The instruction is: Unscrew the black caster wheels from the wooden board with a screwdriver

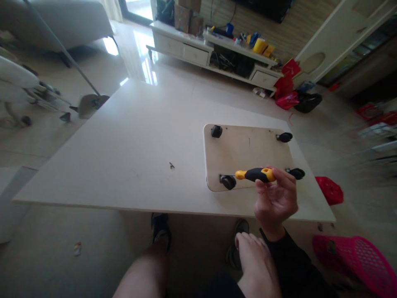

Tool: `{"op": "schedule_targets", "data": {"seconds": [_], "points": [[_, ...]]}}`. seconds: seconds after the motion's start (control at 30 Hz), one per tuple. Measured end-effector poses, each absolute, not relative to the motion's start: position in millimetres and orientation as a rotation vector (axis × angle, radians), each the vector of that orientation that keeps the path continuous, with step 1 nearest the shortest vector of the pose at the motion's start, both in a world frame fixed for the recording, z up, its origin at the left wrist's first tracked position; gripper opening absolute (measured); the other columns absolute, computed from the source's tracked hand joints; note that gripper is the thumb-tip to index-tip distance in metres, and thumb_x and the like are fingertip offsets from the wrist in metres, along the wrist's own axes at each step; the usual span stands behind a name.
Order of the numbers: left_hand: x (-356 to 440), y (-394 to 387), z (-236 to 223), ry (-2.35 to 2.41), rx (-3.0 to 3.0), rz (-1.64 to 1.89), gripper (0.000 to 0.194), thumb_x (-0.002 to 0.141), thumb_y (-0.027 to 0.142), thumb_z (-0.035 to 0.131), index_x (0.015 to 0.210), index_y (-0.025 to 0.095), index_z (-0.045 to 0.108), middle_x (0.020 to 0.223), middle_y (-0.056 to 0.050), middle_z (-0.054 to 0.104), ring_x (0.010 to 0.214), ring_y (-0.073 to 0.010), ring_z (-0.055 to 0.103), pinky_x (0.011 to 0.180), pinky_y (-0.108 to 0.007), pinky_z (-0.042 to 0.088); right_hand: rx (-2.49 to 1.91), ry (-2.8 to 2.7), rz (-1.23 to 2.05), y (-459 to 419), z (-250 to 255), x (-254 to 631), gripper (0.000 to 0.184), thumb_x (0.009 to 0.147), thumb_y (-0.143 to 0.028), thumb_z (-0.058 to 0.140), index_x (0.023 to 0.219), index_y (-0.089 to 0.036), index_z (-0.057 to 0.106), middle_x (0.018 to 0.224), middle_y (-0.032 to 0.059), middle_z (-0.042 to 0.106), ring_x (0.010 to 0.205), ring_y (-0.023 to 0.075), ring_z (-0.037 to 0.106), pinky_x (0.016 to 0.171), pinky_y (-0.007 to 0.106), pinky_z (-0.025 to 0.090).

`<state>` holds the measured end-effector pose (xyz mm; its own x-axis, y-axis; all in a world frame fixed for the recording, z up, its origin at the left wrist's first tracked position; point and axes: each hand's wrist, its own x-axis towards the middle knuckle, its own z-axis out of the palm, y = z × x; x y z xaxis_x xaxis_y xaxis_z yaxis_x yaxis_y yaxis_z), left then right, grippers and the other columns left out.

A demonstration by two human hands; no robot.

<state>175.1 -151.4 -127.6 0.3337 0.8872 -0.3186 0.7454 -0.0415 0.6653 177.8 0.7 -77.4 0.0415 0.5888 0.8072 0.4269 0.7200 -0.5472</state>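
Observation:
My right hand (276,196) grips the rear of a yellow-and-black screwdriver (257,174). Its thin shaft points left, with the tip at the mounting plate of the near-left caster (228,182). That caster sits on a pale rectangular board (248,151) with rounded corners, lying wheels up on the white table. Other black casters are at its far-left corner (216,131), far-right corner (284,137) and near-right corner (296,173). Below the table edge, my left hand (256,258) rests near my right forearm, fingers curled in and nothing visible in them.
Several small screws (171,165) lie on the white table (124,136) left of the board. A pink basket (356,256) and a red bag (330,190) are on the floor at right. Behind stands a low white cabinet (195,54). A long-handled dustpan (89,105) is beyond the table's left side.

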Motion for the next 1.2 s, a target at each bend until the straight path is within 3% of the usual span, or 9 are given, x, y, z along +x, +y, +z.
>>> {"op": "schedule_targets", "data": {"seconds": [0.4,0.6,0.7,0.83,0.97,1.2], "points": [[158,-162,-106,1.389,1.891,0.124,0.054,0.090,0.019,0.068,0.142,0.031,0.077,0.137,-0.023,0.075,0.132,-0.0489,0.067,0.093,-0.065,0.062,-0.947,-1.697,0.216,-8,-67,170,0.054,0.090,-0.008,0.075,0.138,-0.031,0.069,0.125,0.0057,0.068,0.118,0.0210,0.074,0.085,0.036,0.074],[154,-136,-108,1.341,1.918,0.074,0.050,0.090,0.020,0.065,0.137,0.025,0.080,0.121,-0.027,0.078,0.116,-0.0481,0.073,0.091,-0.066,0.058,-0.980,-1.710,0.065,-2,-61,175,0.046,0.088,-0.014,0.079,0.130,-0.031,0.072,0.122,0.0048,0.070,0.116,0.0233,0.076,0.085,0.043,0.075],[155,-130,-103,1.314,1.931,0.081,0.052,0.089,0.022,0.067,0.140,0.023,0.078,0.129,-0.030,0.076,0.123,-0.0495,0.071,0.093,-0.064,0.057,-0.993,-1.667,0.120,0,-56,178,0.044,0.088,-0.016,0.080,0.130,-0.029,0.072,0.120,0.0050,0.069,0.113,0.0220,0.076,0.077,0.037,0.075],[148,-142,-95,1.259,1.952,0.129,0.057,0.091,0.025,0.064,0.147,0.026,0.074,0.138,-0.028,0.073,0.130,-0.0501,0.067,0.094,-0.066,0.057,-1.001,-1.620,0.165,-1,-52,174,0.045,0.087,-0.013,0.080,0.129,-0.029,0.072,0.117,0.0046,0.068,0.111,0.0199,0.075,0.079,0.035,0.075],[142,-147,-95,1.221,1.972,0.163,0.056,0.093,0.023,0.061,0.147,0.031,0.073,0.140,-0.023,0.074,0.130,-0.0469,0.068,0.092,-0.063,0.060,-1.006,-1.635,0.207,-3,-54,168,0.047,0.088,-0.011,0.078,0.131,-0.030,0.072,0.120,0.0044,0.068,0.113,0.0190,0.075,0.082,0.036,0.075],[150,-118,-105,1.241,1.966,0.124,0.048,0.094,0.013,0.060,0.136,0.025,0.080,0.131,-0.024,0.076,0.120,-0.0408,0.072,0.093,-0.054,0.060,-1.009,-1.731,0.098,-6,-58,170,0.049,0.089,-0.013,0.080,0.133,-0.032,0.071,0.121,0.0045,0.072,0.116,0.0232,0.076,0.085,0.041,0.075]]}}
